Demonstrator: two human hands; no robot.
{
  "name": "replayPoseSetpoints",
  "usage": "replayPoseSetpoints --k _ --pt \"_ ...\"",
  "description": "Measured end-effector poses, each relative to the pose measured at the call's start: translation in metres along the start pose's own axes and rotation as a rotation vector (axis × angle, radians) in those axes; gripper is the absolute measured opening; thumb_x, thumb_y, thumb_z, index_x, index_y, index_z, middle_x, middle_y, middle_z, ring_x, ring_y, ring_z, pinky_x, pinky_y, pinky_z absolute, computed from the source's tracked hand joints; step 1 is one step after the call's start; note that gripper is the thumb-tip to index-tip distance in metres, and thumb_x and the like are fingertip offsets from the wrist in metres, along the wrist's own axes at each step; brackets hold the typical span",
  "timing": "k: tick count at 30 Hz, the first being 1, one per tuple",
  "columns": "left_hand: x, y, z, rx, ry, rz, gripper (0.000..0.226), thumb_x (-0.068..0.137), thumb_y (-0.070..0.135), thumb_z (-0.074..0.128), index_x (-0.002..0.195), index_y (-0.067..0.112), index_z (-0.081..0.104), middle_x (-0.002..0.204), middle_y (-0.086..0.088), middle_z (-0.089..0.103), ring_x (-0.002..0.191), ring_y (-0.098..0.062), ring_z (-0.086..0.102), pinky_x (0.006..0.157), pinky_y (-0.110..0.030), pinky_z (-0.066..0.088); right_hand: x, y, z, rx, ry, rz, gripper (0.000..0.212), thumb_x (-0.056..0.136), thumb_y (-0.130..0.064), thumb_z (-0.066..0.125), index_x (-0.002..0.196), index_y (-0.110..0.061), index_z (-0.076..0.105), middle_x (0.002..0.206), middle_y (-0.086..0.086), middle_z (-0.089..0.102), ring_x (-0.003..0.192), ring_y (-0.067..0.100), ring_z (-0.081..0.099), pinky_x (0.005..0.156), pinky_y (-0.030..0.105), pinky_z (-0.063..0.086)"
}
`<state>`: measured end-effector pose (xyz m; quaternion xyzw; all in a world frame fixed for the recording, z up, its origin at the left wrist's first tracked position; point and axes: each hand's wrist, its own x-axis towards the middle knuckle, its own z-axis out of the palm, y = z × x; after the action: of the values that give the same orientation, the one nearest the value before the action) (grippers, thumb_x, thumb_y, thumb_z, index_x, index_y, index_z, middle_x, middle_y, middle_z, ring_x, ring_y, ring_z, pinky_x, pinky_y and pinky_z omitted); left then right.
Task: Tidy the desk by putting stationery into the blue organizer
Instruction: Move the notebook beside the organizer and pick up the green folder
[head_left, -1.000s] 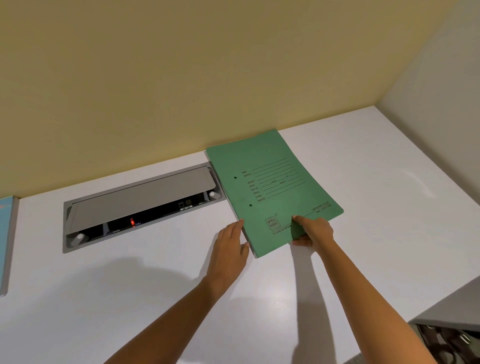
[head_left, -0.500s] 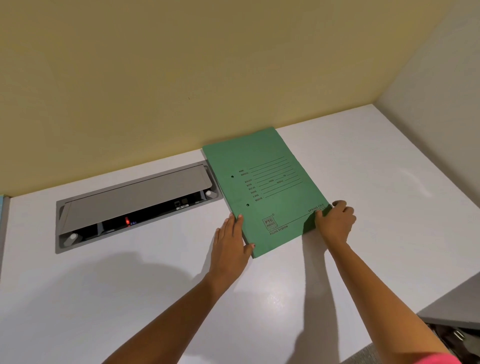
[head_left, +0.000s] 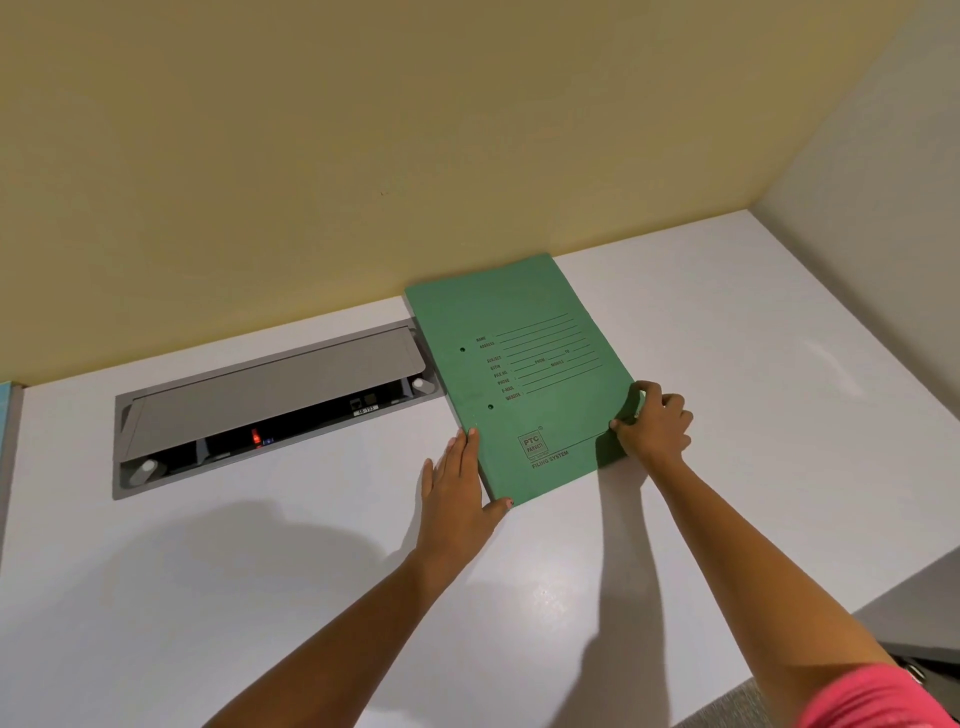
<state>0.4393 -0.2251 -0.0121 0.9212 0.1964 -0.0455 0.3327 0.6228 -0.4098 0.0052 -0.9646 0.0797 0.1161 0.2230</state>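
A green file folder with printed form lines lies flat on the white desk, its far edge against the yellow wall. My left hand lies flat on the desk, straight fingers pressed along the folder's near left edge. My right hand grips the folder's right edge near its front corner, fingers curled over it. A thin strip of something blue shows at the far left edge of the view; what it is I cannot tell.
A grey cable box is set into the desk left of the folder, lid half open, a red light glowing inside. A white side wall bounds the desk on the right. The desk's front right edge drops to a dark area.
The folder has slid slightly back and left towards the wall. My right hand moved from the front edge to the right edge. My left hand closed in on the left edge.
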Motion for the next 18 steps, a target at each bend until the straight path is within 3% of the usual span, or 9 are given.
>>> replayPoseSetpoints --k 7,10,13,18 --pt "0.0 -0.003 -0.002 0.023 -0.023 0.029 0.095 0.086 0.052 0.058 0.152 0.018 0.0 0.161 0.004 0.006 0.148 -0.014 0.004 0.119 -0.038 -0.001 -0.007 -0.005 0.0 -0.069 0.029 -0.02 0.048 0.084 -0.017 0.062 0.128 -0.016 0.042 0.13 0.013 0.038 0.122 0.034 0.034 0.096 0.047 0.035" --pt "-0.001 -0.004 -0.006 0.034 -0.03 0.051 0.092 0.087 0.051 0.056 0.152 0.018 0.0 0.161 0.003 0.005 0.148 -0.015 0.005 0.119 -0.038 0.001 -0.018 -0.007 0.0 -0.236 0.061 -0.114 0.044 0.088 -0.02 0.058 0.127 -0.009 0.042 0.129 0.016 0.04 0.116 0.036 0.039 0.092 0.046 0.037" --pt "-0.001 -0.004 -0.011 0.019 -0.05 0.051 0.087 0.09 0.043 0.056 0.152 0.018 0.001 0.161 0.001 0.008 0.148 -0.017 0.007 0.119 -0.038 0.003 -0.037 -0.009 0.001 -0.354 0.137 -0.227 0.045 0.086 -0.021 0.06 0.126 -0.007 0.044 0.129 0.017 0.043 0.113 0.035 0.043 0.091 0.043 0.037" --pt "-0.006 -0.001 -0.024 -0.085 -0.063 0.024 0.071 0.094 0.026 0.054 0.151 0.019 0.013 0.158 0.001 0.02 0.146 -0.019 0.017 0.12 -0.038 0.013 -0.082 -0.01 0.009 -0.35 0.162 -0.387 0.043 0.085 -0.022 0.065 0.122 -0.005 0.051 0.12 0.017 0.054 0.108 0.034 0.05 0.087 0.039 0.039"
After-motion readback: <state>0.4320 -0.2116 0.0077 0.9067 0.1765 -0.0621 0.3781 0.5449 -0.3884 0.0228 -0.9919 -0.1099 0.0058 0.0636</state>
